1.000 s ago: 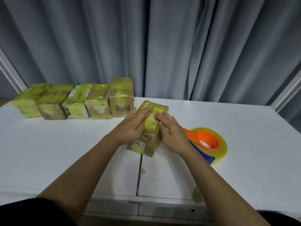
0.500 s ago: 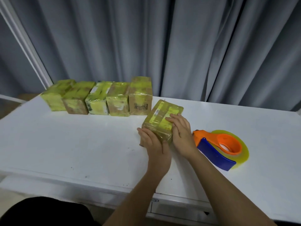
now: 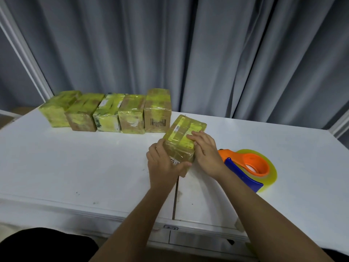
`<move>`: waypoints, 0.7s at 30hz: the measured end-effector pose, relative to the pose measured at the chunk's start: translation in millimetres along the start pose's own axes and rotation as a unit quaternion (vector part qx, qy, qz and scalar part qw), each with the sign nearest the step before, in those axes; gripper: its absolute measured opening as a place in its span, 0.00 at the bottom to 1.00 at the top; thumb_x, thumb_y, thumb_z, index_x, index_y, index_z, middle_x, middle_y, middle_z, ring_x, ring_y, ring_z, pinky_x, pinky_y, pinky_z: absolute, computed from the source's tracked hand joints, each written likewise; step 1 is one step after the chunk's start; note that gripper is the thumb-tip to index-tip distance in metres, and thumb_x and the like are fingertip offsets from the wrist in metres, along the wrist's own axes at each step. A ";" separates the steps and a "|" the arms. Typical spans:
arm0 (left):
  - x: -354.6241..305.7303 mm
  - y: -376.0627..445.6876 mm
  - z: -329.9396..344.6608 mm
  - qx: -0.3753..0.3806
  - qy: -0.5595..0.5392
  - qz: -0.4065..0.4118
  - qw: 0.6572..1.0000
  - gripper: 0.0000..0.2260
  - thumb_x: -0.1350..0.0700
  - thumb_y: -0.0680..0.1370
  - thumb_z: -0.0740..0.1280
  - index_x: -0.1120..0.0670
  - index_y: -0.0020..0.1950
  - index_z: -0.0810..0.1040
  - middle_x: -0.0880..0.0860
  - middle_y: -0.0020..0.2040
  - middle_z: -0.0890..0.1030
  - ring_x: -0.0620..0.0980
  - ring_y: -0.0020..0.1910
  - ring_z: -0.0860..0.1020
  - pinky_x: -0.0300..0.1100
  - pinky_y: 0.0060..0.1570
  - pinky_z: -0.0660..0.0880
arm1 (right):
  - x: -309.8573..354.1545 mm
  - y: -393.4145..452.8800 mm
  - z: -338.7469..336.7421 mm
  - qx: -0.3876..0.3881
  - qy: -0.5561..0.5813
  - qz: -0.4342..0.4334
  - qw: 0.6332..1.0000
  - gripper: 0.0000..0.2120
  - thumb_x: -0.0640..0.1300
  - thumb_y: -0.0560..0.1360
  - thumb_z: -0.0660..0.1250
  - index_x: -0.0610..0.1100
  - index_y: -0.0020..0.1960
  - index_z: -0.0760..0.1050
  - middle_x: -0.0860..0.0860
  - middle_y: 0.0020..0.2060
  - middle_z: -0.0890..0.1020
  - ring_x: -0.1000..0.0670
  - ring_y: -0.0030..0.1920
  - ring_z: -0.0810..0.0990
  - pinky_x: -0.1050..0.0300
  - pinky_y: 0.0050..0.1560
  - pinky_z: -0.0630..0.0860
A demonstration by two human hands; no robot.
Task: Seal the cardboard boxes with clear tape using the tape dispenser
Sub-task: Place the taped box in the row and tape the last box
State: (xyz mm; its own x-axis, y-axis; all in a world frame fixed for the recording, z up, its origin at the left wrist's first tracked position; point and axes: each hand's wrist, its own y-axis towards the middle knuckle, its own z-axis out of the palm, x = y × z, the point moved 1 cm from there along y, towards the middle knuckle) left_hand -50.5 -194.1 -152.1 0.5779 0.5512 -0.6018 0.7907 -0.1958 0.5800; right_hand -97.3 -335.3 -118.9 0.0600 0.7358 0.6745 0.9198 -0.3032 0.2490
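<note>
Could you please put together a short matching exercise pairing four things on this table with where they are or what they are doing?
Things:
1. left hand
2. right hand
3. tape dispenser
4. row of five taped boxes

States:
a. lies on the table to the right of the hands, untouched
b. stands along the back edge by the curtain
c. fingers flat on top of the near box
d. grips the near box's front end

Pairs: 1-d, 2-c, 3-a, 4-b

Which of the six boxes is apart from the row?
The box nearest the tape dispenser: both hands hold it, left hand gripping its near end, right hand flat on top.
</note>
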 end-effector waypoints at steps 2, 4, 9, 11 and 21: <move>9.1 4.8 1.9 -0.005 0.030 0.030 0.999 0.44 0.23 0.65 0.51 0.60 0.61 0.68 0.57 0.48 0.74 0.52 0.44 0.70 0.37 0.47 0.64 | 0.0 0.2 0.3 0.002 0.000 0.001 1.000 0.18 0.41 0.84 0.51 0.48 0.69 0.71 0.55 0.72 0.66 0.56 0.73 0.53 0.70 0.66 0.45; 20.1 10.9 2.9 -0.006 0.021 0.050 0.999 0.42 0.23 0.65 0.52 0.58 0.60 0.67 0.57 0.45 0.74 0.53 0.43 0.71 0.39 0.46 0.65 | 0.8 1.0 -0.2 0.002 0.004 0.004 1.000 0.18 0.42 0.84 0.51 0.49 0.69 0.71 0.55 0.71 0.66 0.56 0.73 0.53 0.68 0.67 0.46; 47.5 27.1 -6.3 0.102 -0.125 0.011 0.987 0.35 0.31 0.66 0.67 0.51 0.65 0.70 0.48 0.53 0.71 0.50 0.53 0.72 0.42 0.53 0.71 | 6.6 -1.1 -9.8 0.056 0.024 0.026 0.998 0.20 0.54 0.82 0.54 0.56 0.72 0.67 0.60 0.72 0.62 0.63 0.71 0.49 0.61 0.70 0.48; 47.6 30.5 -12.4 0.121 -0.200 -0.040 0.971 0.33 0.39 0.67 0.72 0.45 0.68 0.65 0.43 0.55 0.72 0.43 0.55 0.73 0.39 0.52 0.74 | 8.0 -3.1 -12.0 0.076 -0.016 0.018 0.997 0.29 0.65 0.75 0.56 0.58 0.74 0.63 0.61 0.73 0.60 0.62 0.72 0.48 0.53 0.73 0.52; 29.0 -5.2 -7.6 0.117 -0.106 -0.006 0.987 0.33 0.60 0.72 0.61 0.62 0.76 0.54 0.64 0.69 0.65 0.60 0.67 0.67 0.45 0.66 0.64 | 2.4 -0.2 38.4 -0.149 -0.205 -0.052 0.966 0.32 0.63 0.73 0.57 0.39 0.65 0.74 0.40 0.64 0.75 0.43 0.69 0.61 0.42 0.62 0.71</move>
State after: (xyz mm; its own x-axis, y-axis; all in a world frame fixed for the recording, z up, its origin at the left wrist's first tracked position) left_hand -39.3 -170.9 -168.4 0.5783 0.3765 -0.7237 0.8080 -0.3868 0.4444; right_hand -82.4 -310.3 -144.0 0.1787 0.9310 0.3183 0.7805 -0.3311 0.5302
